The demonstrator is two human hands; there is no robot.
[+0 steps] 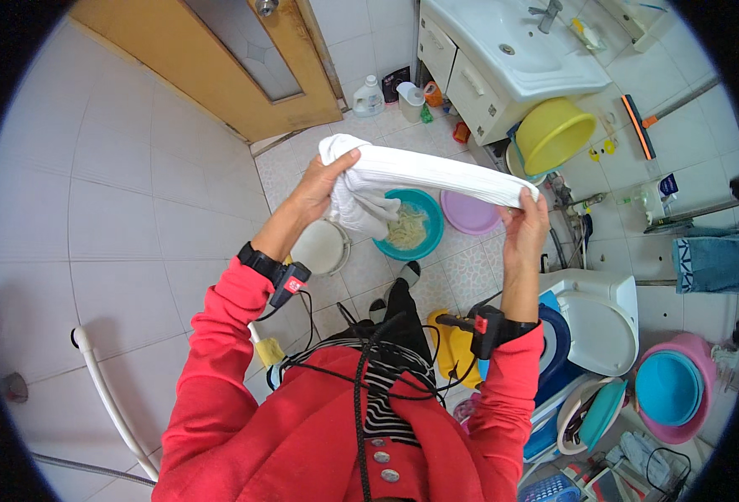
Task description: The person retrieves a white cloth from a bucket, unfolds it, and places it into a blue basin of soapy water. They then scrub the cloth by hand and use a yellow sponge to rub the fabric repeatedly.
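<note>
A white ribbed garment (432, 168), its exact kind unclear, is stretched between my two hands above the floor. My left hand (319, 185) grips its bunched end, thumb on top, and loose folds hang below. At the other end, my right hand (525, 216) pinches the ribbed edge between thumb and fingers. Beneath the cloth stands a teal basin (433, 235) with cloudy liquid and pale soaked material (409, 227) in it. Beside that basin is a lilac basin (470, 214), partly covered by the garment. A white bucket (319, 248) stands below my left forearm.
A washbasin cabinet (470, 81) is at the upper right, with a yellow basin (554, 135) beside it. The toilet (598, 326) stands to my right, near stacked pink and blue basins (669, 386). A wooden door (281, 116) and bottles (368, 99) are ahead. Black cables (369, 389) cross my front.
</note>
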